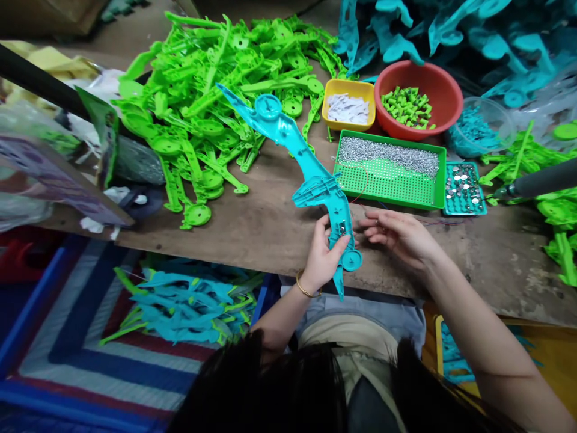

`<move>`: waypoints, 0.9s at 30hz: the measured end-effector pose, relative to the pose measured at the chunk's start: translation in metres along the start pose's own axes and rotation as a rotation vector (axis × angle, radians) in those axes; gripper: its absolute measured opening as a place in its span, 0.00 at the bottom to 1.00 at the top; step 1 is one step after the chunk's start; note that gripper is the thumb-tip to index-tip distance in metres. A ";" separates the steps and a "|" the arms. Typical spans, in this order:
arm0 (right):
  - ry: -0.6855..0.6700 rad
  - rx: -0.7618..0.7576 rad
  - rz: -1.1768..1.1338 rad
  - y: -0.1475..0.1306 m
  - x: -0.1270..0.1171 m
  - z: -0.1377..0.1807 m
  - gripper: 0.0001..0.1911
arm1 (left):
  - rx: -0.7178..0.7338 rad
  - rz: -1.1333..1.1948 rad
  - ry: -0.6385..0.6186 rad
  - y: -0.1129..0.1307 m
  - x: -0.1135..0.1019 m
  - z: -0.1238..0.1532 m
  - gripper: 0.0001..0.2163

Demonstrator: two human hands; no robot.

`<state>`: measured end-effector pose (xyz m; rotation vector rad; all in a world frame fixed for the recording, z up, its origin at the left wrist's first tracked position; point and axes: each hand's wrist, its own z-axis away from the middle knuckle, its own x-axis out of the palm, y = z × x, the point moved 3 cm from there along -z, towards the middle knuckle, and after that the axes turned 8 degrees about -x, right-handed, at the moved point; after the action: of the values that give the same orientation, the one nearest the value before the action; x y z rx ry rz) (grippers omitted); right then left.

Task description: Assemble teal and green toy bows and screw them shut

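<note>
My left hand (325,255) is closed around the lower part of a long teal plastic shell (313,165), shaped like a toy bow with a grip in its middle. The shell's ribbed inner side faces up, and a small metallic piece (343,228) sits in it just above my thumb. To the right of the shell, my right hand (399,236) has its fingers stretched toward it, slightly bent and apart, with nothing visible in them. Thin red wire (366,183) loops over the green tray (383,201) just beyond that hand.
Screws (390,155) fill the tray's far side. Nearby stand a yellow tub (349,124) of white pieces, a red bowl (419,129), a clear tub (505,129) and a small teal tray (465,210). Green parts (211,108) are heaped left; a screwdriver (536,182) juts in from the right.
</note>
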<state>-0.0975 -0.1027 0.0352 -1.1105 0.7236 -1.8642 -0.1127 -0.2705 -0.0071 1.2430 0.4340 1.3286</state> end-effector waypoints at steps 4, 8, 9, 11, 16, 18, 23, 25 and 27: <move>-0.028 0.031 -0.035 -0.002 0.002 0.003 0.14 | 0.018 0.007 -0.003 0.000 0.000 -0.001 0.25; -0.064 0.023 -0.030 0.000 0.002 0.004 0.15 | 0.057 -0.028 0.012 0.000 -0.001 -0.001 0.24; -0.073 0.023 -0.018 0.001 0.002 0.004 0.16 | 0.062 -0.036 0.018 0.001 -0.001 -0.001 0.24; -0.095 0.017 0.013 0.002 0.002 0.004 0.16 | 0.055 -0.035 0.019 0.001 -0.001 0.000 0.23; -0.115 -0.045 0.096 0.000 0.006 0.005 0.15 | -0.003 0.020 -0.002 -0.001 0.000 0.000 0.25; -0.098 -0.089 0.192 -0.002 0.010 0.006 0.14 | 0.001 0.012 -0.001 -0.002 -0.001 0.000 0.24; -0.073 -0.598 0.827 -0.007 0.028 0.002 0.06 | 0.090 -0.084 0.020 0.000 -0.003 0.000 0.23; -0.143 -0.781 1.103 -0.003 0.038 0.000 0.08 | 0.107 -0.105 0.022 0.000 -0.004 -0.001 0.23; -0.210 -0.834 1.292 0.002 0.043 -0.003 0.11 | 0.104 -0.095 0.021 0.000 -0.005 -0.001 0.23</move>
<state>-0.1108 -0.1405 0.0504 -0.8706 1.6374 -0.3204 -0.1148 -0.2744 -0.0092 1.2789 0.5766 1.2525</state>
